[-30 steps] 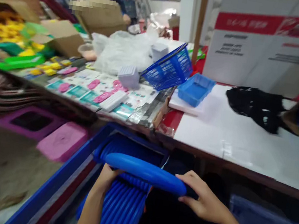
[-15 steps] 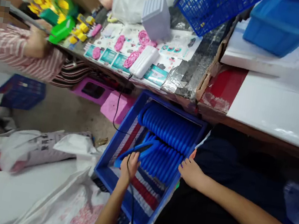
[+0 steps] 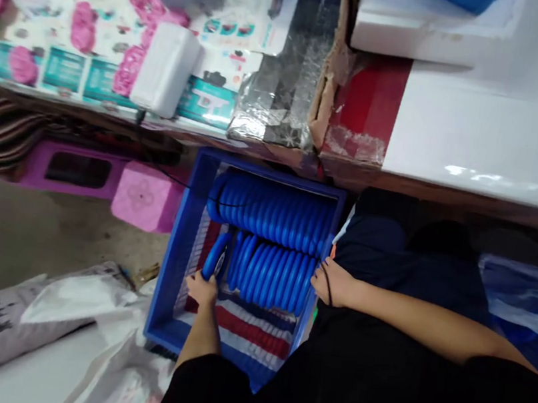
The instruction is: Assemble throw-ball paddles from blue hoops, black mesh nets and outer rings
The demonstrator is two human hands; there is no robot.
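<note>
A blue plastic crate (image 3: pixel 172 247) stands below the table edge, holding two rows of blue rings (image 3: pixel 268 272) set on edge. Inside its left part, my left hand (image 3: pixel 203 288) is closed on a single blue ring (image 3: pixel 216 255), which is upright at the left end of the front row. My right hand (image 3: pixel 332 282) is at the crate's right wall, fingers curled over the rim. A thin black cord (image 3: pixel 326 283) lies across that hand. Striped red, white and blue cloth (image 3: pixel 254 334) lines the crate bottom.
Across the table are printed cards (image 3: pixel 208 99), pink pieces (image 3: pixel 83 27) and a white block (image 3: pixel 164 71) with a black cord. A pink stool (image 3: pixel 145 196) stands left of the crate; white sacks (image 3: pixel 76 304) lie nearer. A cardboard edge (image 3: pixel 321 101) borders the white tabletop.
The blue ring in my left hand has gone from lying slanted over the front row to standing at its left end. My right hand stays at the rim. The view has shifted right.
</note>
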